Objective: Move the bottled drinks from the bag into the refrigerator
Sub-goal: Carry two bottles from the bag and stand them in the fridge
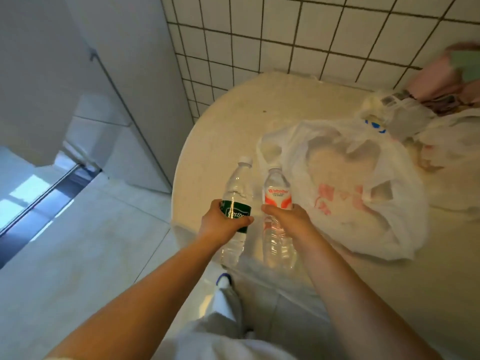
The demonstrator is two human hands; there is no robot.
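Observation:
My left hand (pixel 220 221) grips a clear water bottle with a dark green label (pixel 237 193) around its middle. My right hand (pixel 288 219) grips a second clear bottle with a red and white label (pixel 277 188). Both bottles are held side by side above the near left edge of the round cream table (pixel 233 120), caps pointing away from me. A white plastic bag with red print (pixel 350 188) lies slumped and open on the table just right of the bottles. The white refrigerator (pixel 109 81) stands at the left, its door shut.
A tiled wall (pixel 285 35) rises behind the table. More plastic bags and pink items (pixel 428 84) crowd the table's far right. Pale floor tiles (pixel 91 242) spread to the left between me and the refrigerator. My leg and shoe (pixel 223 281) show below.

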